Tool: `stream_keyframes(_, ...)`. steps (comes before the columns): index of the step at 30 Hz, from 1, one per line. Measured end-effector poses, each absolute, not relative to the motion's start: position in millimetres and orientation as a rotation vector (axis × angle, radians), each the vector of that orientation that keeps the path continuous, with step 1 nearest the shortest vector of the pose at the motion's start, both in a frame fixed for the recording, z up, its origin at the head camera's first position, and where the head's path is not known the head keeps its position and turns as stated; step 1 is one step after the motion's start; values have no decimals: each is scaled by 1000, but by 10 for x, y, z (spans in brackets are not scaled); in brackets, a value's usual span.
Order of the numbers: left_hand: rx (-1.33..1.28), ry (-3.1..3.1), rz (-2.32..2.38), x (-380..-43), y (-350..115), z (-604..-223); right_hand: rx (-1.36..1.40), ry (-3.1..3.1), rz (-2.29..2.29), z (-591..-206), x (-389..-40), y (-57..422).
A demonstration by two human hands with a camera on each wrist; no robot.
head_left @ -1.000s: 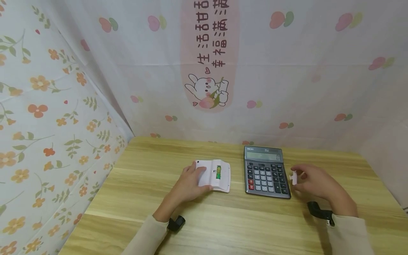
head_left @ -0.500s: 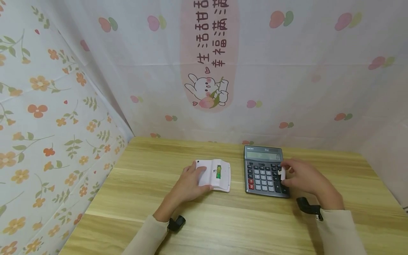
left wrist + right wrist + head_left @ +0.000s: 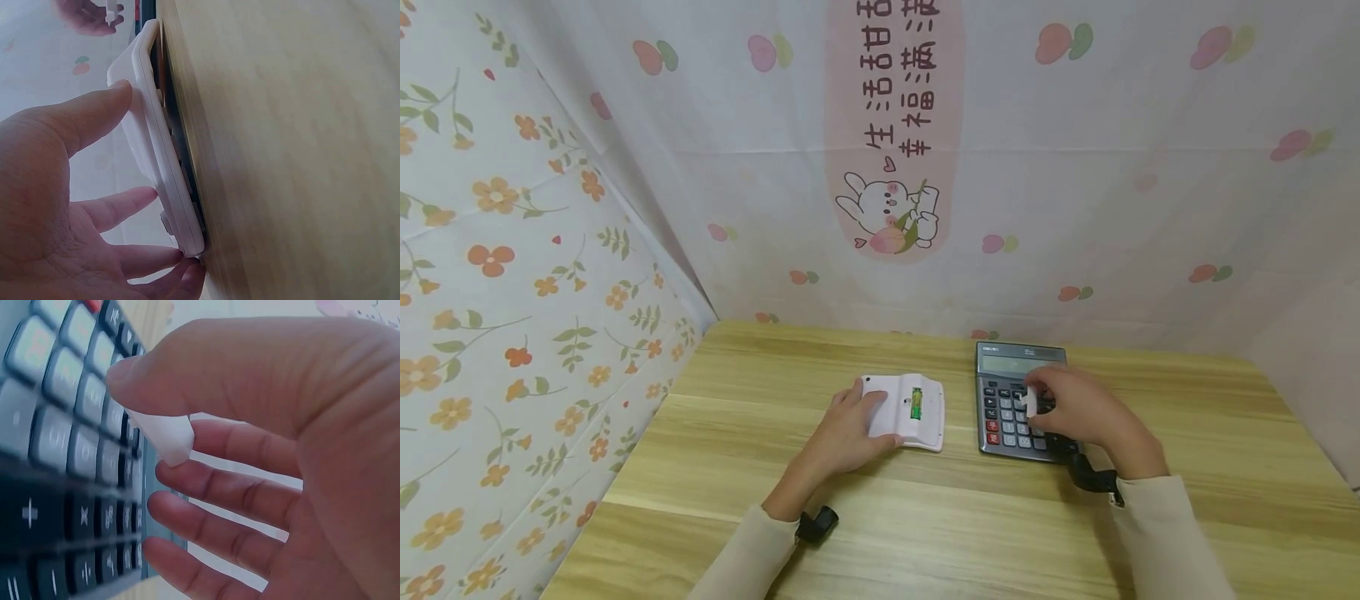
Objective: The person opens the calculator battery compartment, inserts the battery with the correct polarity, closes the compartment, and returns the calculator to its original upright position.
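Note:
A pale pink calculator (image 3: 932, 421) lies face down on the table, its keys turned to the wood in the left wrist view. A green battery (image 3: 916, 403) shows in the uncovered compartment on its back. My left hand (image 3: 844, 435) grips it, thumb at the near side and fingers at the left end. In my right hand (image 3: 1086, 410) a small white battery cover (image 3: 1032, 402) is pinched between thumb and fingers, held above the keys of a grey desk calculator (image 3: 1002, 417). The cover's tab points left. In the right wrist view the thumb (image 3: 156, 375) hides part of the cover.
The grey calculator lies face up just right of the pink one, a narrow strip of table (image 3: 958, 475) between them. A printed curtain (image 3: 737, 167) hangs behind the table's back edge, and a flowered cloth (image 3: 520, 333) hangs at the left.
My right hand has moved left with the battery cover, from beside the grey calculator's right edge to over its keys. The left hand and pink calculator have stayed in place.

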State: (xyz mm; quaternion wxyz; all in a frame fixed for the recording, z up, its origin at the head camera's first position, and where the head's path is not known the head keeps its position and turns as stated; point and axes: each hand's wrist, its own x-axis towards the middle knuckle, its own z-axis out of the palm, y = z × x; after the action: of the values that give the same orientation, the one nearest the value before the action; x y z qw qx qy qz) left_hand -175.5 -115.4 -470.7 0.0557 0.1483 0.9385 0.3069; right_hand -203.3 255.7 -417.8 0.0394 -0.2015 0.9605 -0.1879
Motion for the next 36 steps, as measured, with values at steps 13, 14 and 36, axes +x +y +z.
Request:
stream_keyframes(13,455,2847,919,-1771,-1145,-4711,-737,2921,-576,-4152,-2104,2253)
stream_keyframes(14,451,2848,917,-1771,-1145,-4707,-738,2917,-573,-4145,-2110,2223)
stream_keyframes(36,448,2852,929,-1763,-1158,-4718,-759,2834,-702,-4292,-2211,1762)
